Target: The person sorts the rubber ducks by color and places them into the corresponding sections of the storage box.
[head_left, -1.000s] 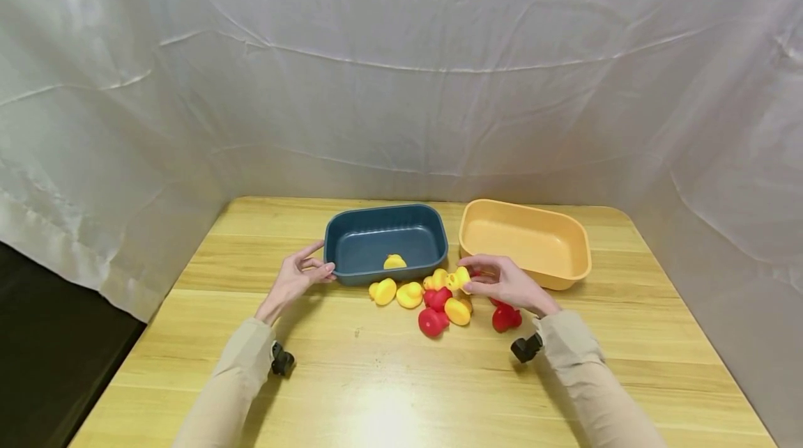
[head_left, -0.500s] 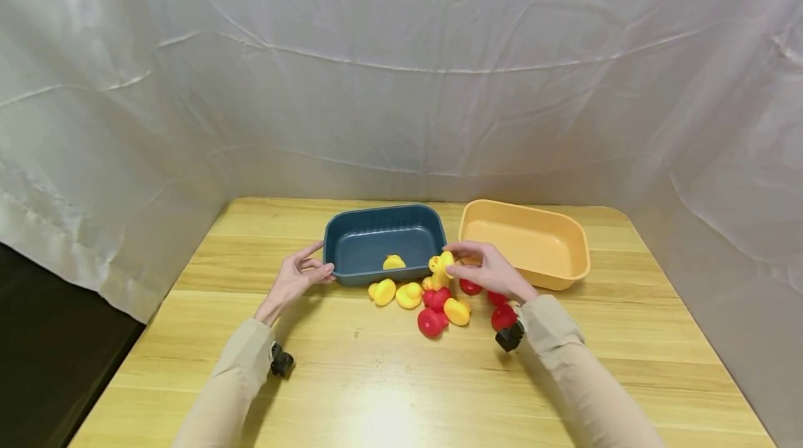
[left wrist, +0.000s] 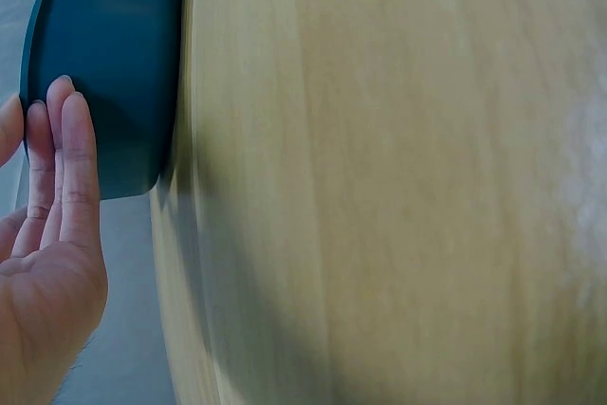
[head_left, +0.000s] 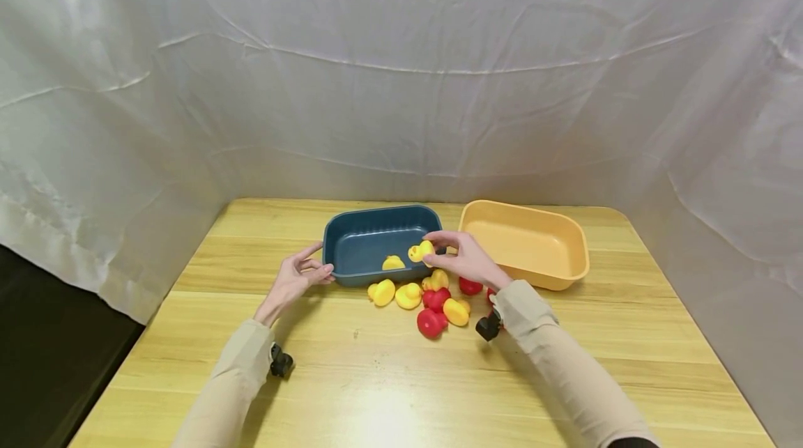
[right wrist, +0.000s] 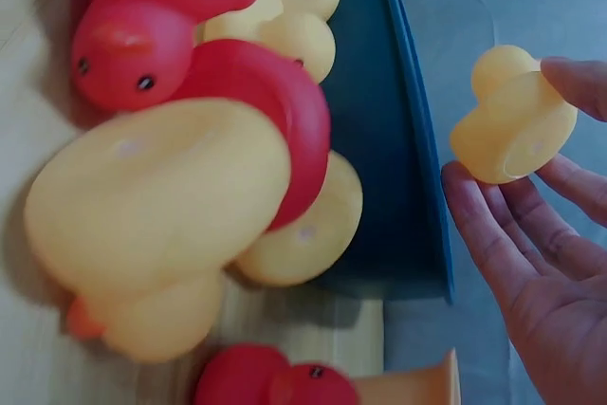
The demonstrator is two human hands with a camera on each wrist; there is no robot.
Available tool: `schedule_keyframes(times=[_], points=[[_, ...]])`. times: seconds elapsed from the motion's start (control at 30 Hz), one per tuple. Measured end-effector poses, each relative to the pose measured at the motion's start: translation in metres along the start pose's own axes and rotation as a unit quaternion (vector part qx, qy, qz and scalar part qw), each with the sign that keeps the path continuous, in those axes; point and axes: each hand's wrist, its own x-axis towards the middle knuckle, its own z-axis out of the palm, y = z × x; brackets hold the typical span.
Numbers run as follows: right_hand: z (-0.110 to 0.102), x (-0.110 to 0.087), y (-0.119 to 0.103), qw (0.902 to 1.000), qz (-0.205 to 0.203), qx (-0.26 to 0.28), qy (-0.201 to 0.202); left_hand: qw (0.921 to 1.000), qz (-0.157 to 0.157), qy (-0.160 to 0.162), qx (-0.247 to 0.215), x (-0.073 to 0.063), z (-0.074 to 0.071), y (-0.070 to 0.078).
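Note:
My right hand (head_left: 464, 256) pinches a yellow rubber duck (head_left: 421, 251) between thumb and fingers, over the right part of the dark blue bin (head_left: 351, 274). In the right wrist view, that duck (right wrist: 517, 116) is held at the fingertips beyond the bin's rim. At the bin's left end, my left hand (head_left: 296, 279) rests with its fingers nearly straight against the wall, as the left wrist view shows too. One yellow duck (head_left: 393, 263) lies inside the bin. In front of it are yellow ducks (head_left: 409, 295) and red ducks (head_left: 431, 322), partly piled together.
To the right of the blue bin stands an orange bin (head_left: 527, 242) with nothing visible inside. More red ducks (head_left: 470, 286) lie between it and my right sleeve, partly hidden. A grey-white curtain (head_left: 401, 86) hangs behind the wooden table (head_left: 351, 378).
My right hand has carried the pinched yellow duck leftward, from beside the pile to over the blue bin. My left hand has stayed at the bin's left end.

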Motion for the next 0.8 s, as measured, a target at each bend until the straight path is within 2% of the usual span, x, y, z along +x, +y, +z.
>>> schedule_keyframes(times=[0.3, 0.8], points=[[0.011, 0.019, -0.010, 0.9999, 0.013, 0.000, -0.003, 1.0000, -0.001, 0.000, -0.002, 0.001, 0.000, -0.001], [0.030, 0.045, -0.019, 0.9994, 0.011, -0.032, -0.012, 1.0000, -0.003, 0.002, 0.008, 0.000, 0.000, -0.001]])
